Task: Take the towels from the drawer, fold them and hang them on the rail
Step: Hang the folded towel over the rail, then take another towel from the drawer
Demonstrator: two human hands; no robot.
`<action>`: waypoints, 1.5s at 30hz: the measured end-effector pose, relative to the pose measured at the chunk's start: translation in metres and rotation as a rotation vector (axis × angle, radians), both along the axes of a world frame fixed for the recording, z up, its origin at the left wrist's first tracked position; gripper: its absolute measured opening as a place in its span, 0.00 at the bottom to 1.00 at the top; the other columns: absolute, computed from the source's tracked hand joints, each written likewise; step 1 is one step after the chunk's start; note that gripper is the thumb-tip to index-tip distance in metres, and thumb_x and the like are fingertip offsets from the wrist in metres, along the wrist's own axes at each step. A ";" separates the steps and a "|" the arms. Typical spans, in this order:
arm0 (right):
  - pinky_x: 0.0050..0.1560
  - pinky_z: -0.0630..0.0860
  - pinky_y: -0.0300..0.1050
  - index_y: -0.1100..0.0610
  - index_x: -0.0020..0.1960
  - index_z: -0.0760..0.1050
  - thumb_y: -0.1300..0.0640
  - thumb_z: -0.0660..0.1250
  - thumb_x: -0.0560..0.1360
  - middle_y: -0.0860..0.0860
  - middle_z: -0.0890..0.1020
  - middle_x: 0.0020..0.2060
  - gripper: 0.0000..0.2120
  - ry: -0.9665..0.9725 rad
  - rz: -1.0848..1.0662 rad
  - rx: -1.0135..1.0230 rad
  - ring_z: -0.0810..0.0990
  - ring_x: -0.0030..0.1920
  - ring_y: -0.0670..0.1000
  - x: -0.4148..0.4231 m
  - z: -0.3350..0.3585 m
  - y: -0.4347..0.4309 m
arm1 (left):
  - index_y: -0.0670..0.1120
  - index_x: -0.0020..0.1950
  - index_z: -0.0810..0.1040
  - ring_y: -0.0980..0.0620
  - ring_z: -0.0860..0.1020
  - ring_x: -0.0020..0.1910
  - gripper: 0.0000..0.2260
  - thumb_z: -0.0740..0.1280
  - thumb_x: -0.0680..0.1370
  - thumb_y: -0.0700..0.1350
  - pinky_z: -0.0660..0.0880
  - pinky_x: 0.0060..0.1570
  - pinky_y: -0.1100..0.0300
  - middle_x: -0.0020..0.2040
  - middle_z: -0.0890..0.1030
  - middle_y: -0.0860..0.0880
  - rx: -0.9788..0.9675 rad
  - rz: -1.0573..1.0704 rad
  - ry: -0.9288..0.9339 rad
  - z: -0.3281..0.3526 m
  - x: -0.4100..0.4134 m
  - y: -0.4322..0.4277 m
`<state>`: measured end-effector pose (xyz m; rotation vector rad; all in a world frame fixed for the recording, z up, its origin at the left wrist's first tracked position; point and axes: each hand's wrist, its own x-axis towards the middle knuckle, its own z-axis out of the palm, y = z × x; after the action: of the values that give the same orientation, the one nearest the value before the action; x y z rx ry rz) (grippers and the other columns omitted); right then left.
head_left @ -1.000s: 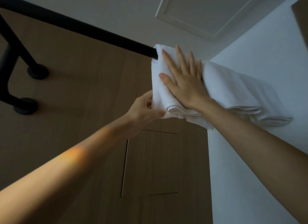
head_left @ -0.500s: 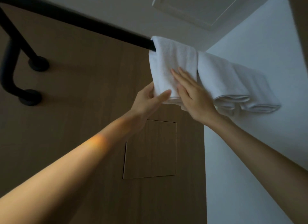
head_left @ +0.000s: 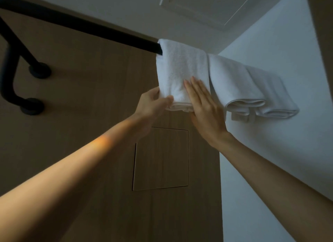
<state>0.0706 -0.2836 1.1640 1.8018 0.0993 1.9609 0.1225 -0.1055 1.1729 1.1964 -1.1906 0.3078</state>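
On the black rail [head_left: 90, 28], the nearest white towel [head_left: 180, 68] hangs folded beside two other towels [head_left: 234, 83]. The left hand [head_left: 153, 104] pinches its lower corner, thumb in front, fingers probably behind. The right hand [head_left: 204, 110] lies flat, fingers straight and together, against its front.
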 end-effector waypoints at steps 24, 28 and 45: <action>0.73 0.64 0.49 0.58 0.74 0.66 0.62 0.61 0.79 0.52 0.69 0.72 0.23 0.249 0.078 -0.001 0.66 0.73 0.52 -0.067 -0.101 0.028 | 0.55 0.73 0.69 0.58 0.75 0.63 0.23 0.65 0.78 0.56 0.71 0.65 0.57 0.65 0.77 0.55 0.117 0.571 -0.370 -0.091 -0.011 0.063; 0.74 0.61 0.51 0.55 0.73 0.68 0.57 0.59 0.78 0.51 0.72 0.70 0.23 0.423 0.134 0.055 0.70 0.70 0.52 -0.069 -0.148 0.041 | 0.55 0.73 0.68 0.49 0.76 0.59 0.22 0.62 0.79 0.57 0.75 0.59 0.50 0.69 0.73 0.55 0.259 0.779 -0.525 -0.142 -0.013 0.083; 0.74 0.59 0.54 0.51 0.71 0.70 0.53 0.60 0.78 0.48 0.75 0.67 0.21 1.027 0.419 0.320 0.71 0.69 0.49 -0.029 -0.383 0.125 | 0.47 0.73 0.69 0.48 0.74 0.64 0.22 0.63 0.80 0.51 0.69 0.63 0.58 0.66 0.76 0.47 0.750 1.050 -0.369 -0.380 -0.030 0.185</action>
<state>0.0420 -0.1590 0.7809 3.0285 0.5460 1.0868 0.0924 0.0795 0.7928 2.4752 -0.8889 0.9418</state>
